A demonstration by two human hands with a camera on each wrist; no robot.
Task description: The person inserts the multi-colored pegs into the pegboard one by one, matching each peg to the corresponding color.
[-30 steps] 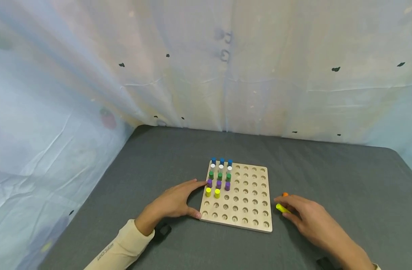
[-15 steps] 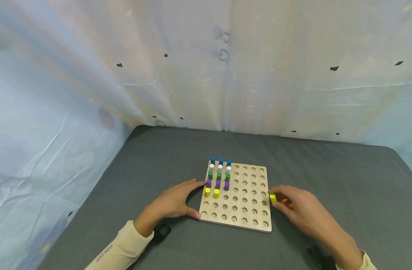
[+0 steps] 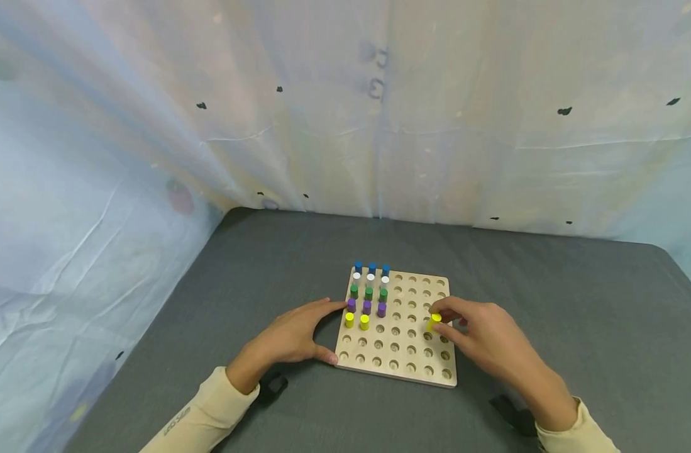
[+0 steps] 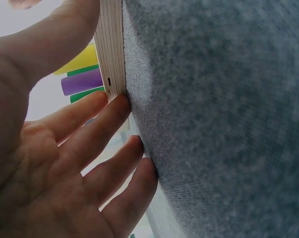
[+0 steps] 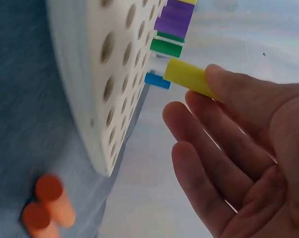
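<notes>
A square wooden pegboard [image 3: 402, 362] with rows of round holes lies on the grey cloth. My left hand [image 3: 291, 333] rests at its left edge, thumb at the near corner and fingertips against the side, as the left wrist view shows. Between thumb and index finger my right hand [image 3: 486, 333] pinches a yellow peg [image 5: 189, 77], held over the right part of the board. Blue pegs [image 3: 372, 268], white pegs [image 3: 370, 278], green pegs [image 3: 369, 293] and purple pegs [image 3: 366, 307] stand in rows at the left. Two yellow pegs [image 3: 364, 322] stand in the row nearer me.
Two orange pegs [image 5: 53, 193] are on the cloth beside the board in the right wrist view; my right hand hides them from the head view. A pale curtain [image 3: 436, 157] hangs behind the grey table [image 3: 300, 245] and along its left side.
My right hand has lifted the yellow peg from beside the board and carried it leftward over the holes. The left hand has stayed at the board's edge.
</notes>
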